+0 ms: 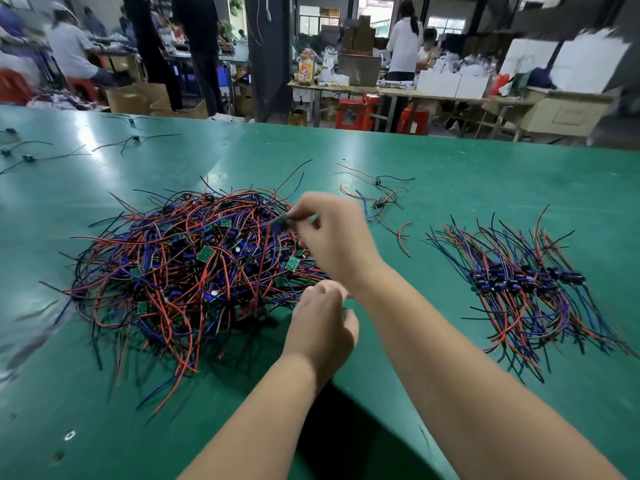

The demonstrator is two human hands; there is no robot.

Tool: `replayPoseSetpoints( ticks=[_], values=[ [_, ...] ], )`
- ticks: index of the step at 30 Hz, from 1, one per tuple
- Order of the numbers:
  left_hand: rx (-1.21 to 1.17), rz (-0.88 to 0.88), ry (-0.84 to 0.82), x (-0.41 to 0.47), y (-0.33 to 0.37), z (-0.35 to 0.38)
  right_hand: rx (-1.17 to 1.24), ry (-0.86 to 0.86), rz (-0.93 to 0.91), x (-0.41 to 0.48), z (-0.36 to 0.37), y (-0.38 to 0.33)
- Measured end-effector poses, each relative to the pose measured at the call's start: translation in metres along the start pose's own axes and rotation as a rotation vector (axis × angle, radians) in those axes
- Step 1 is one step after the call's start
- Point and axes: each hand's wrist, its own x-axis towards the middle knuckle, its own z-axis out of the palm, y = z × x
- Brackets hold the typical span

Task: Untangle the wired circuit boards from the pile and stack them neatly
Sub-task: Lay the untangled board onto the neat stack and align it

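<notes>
One right hand point(332, 240) is pinching a single wired board point(280, 223), thumb and fingertips clamped on it, above the one tangled pile point(187, 265) left of the desk's point(450, 161) centre. One left hand point(320, 323) is hovering at the pile's near-right fringe, its fingers too blurred to read. One combed stack point(526, 282) is lying toward the right edge.

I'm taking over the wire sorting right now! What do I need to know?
The right hand pinches one wired circuit board above the tangled pile, with its wires trailing down into the pile.
The left hand is at the pile's near edge. It is blurred, so its grip is unclear.
Done: a neat stack lies to the right on the green table.
Left: most boards are in the pile, and a few loose boards lie beyond it.
</notes>
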Motion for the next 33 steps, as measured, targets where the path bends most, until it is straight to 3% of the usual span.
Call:
replayPoseSetpoints(
  ticks=[3,5,8,10,14,18,24,27,30,31,33],
  values=[
    [-0.122,0.042,0.118,0.002,0.001,0.001,0.362,0.135,0.114,-0.011,-0.042,-0.008],
    [-0.293,-0.048,0.171,0.006,0.007,-0.002,0.550,0.155,0.174,-0.022,-0.067,-0.005],
    [-0.850,-0.275,0.100,0.011,0.016,-0.007,0.678,0.198,0.320,-0.041,-0.090,0.008],
    [-1.061,-0.293,0.018,0.011,0.018,-0.009,0.658,0.188,0.433,-0.055,-0.095,0.019],
    [-1.038,-0.147,-0.039,0.004,0.023,-0.010,0.660,0.140,0.604,-0.078,-0.092,0.032],
    [-1.061,-0.020,0.006,0.001,0.027,-0.009,0.613,0.146,0.644,-0.092,-0.082,0.038],
    [-1.129,-0.102,0.164,0.004,0.026,-0.012,0.488,0.064,0.648,-0.103,-0.065,0.037],
    [-1.162,-0.199,0.167,0.005,0.024,-0.015,0.594,-0.109,0.634,-0.108,-0.066,0.034],
    [-1.157,-0.257,0.186,0.008,0.021,-0.018,0.640,-0.516,0.641,-0.112,-0.079,0.031],
    [-1.141,-0.250,0.167,0.009,0.020,-0.019,0.620,-0.545,0.650,-0.112,-0.082,0.032],
    [-1.097,-0.209,0.086,0.008,0.019,-0.020,0.644,-0.420,0.687,-0.111,-0.083,0.037]
  ],
)
